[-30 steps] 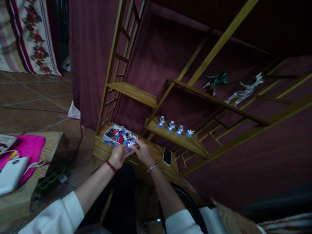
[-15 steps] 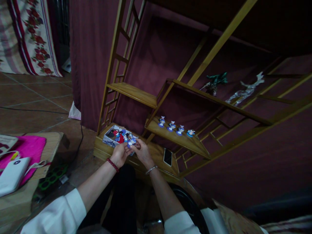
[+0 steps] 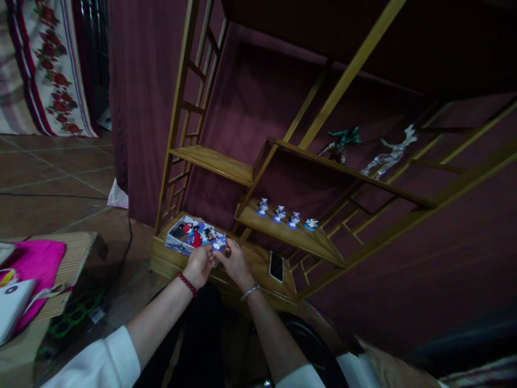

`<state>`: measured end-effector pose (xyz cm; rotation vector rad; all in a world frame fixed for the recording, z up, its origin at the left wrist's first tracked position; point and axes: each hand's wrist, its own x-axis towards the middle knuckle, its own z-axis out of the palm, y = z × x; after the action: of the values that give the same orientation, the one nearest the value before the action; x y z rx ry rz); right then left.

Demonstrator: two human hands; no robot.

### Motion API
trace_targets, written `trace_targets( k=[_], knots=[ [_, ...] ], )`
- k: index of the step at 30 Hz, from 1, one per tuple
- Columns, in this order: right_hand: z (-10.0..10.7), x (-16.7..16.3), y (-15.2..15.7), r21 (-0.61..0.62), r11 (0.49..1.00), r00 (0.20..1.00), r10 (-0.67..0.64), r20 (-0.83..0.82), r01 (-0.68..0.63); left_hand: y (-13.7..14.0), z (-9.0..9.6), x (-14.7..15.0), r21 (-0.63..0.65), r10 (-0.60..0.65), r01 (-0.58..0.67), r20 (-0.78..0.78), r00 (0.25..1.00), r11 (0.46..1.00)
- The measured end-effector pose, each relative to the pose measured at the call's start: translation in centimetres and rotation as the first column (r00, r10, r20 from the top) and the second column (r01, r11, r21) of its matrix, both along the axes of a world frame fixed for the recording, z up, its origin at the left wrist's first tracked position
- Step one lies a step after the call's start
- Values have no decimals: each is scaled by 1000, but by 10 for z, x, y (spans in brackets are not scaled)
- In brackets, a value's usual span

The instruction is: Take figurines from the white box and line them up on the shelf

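Note:
Between my two hands is a small purple-and-white figurine (image 3: 219,243) on a round purple base. My left hand (image 3: 201,265) grips it from the left, and my right hand (image 3: 235,262) pinches it from the right. Just behind them, an open cardboard box (image 3: 174,243) holds several red, blue, black and white figurines (image 3: 196,237); my hands hide its near right corner. On the wooden shelf (image 3: 278,233) to the right, several similar figurines (image 3: 279,214) stand upright in a row, the rightmost one on a bluer base.
A phone (image 3: 277,266) lies on the lower shelf at right. Higher up stand a green-and-brown ornament (image 3: 343,141) and a clear deer-like ornament (image 3: 390,153). At left, a cardboard-topped table (image 3: 76,253) bears a pink cloth (image 3: 44,264) and a white device (image 3: 15,307).
The view has shifted slightly, so the shelves sit lower and further left. Both hands still hold the figurine, which looks more upright now.

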<state>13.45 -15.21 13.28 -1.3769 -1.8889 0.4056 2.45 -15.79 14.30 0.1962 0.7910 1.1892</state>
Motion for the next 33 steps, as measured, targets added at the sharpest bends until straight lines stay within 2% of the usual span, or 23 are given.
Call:
trace_targets(
  k=[9, 19, 26, 33],
  knots=[
    [8, 16, 3, -50, 999, 998, -7, -65, 4, 6, 6, 9, -8, -39, 39, -97, 994, 999],
    [29, 46, -4, -102, 995, 998, -29, -56, 23, 14, 11, 30, 18, -156, 168, -274, 949, 986],
    [37, 77, -7, -60, 998, 998, -37, -57, 34, 15, 27, 53, 54, -245, 281, -353, 903, 958],
    [46, 107, -13, -48, 997, 995, -62, -78, 58, 18, 35, 80, 88, -336, 411, -435, 835, 907]
  ],
)
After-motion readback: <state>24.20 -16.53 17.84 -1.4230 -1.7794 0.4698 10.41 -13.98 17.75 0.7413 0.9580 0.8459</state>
